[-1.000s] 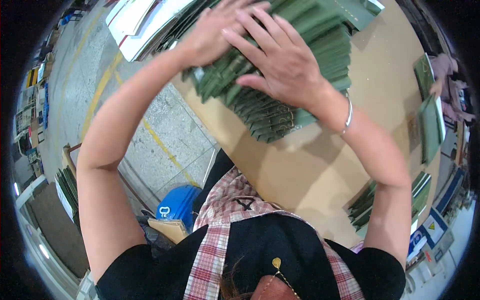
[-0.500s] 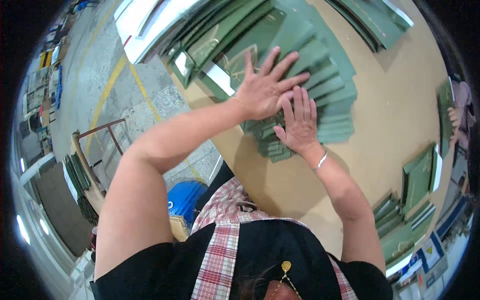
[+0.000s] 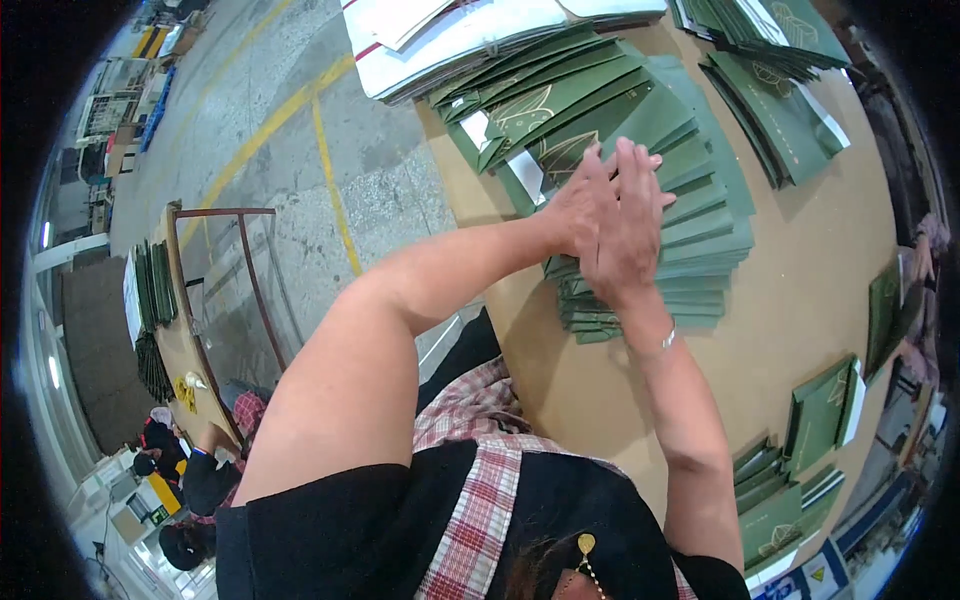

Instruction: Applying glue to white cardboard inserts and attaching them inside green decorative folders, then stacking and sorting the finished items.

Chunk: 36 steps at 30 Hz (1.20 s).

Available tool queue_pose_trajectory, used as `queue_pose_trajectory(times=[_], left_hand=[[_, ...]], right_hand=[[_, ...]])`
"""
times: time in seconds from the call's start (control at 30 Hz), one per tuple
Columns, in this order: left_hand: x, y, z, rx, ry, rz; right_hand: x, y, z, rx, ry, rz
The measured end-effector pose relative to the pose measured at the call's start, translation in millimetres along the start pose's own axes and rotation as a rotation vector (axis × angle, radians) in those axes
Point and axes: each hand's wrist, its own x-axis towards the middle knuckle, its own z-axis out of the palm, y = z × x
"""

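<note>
Both hands have come together: the left hand (image 3: 578,205) and right hand (image 3: 628,235) overlap, flat and open, perhaps pressing the fanned green folders (image 3: 700,215).

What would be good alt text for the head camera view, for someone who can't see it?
Seen from above, a person presses both hands, the left hand and right hand overlapping, flat onto a fanned stack of green folded paper bags on a tan worktable. More green stacks and white sheets lie around it.
</note>
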Motion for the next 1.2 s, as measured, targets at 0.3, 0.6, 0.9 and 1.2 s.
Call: queue_pose_trajectory(times=[0.3, 0.6, 0.9, 1.2], left_hand=[[-16.4, -6.6, 8.5, -0.742, 0.475, -0.029], [-31.5, -41.7, -52.3, -0.549, 0.388, -0.105], [-31.0, -32.8, -3.9, -0.206, 0.021, -0.214], [-41.6, -30.9, 13.9, -0.211, 0.143, -0.211]], right_hand=[[-14.4, 29.2, 22.1, 0.082, -0.053, -0.03], [-21.6, 30.0, 20.2, -0.091, -0.11, 0.062], [-27.3, 36.9, 36.4, -0.233, -0.178, 0.07], [-30.6, 31.6, 36.5, -0.244, -0.194, 0.05]])
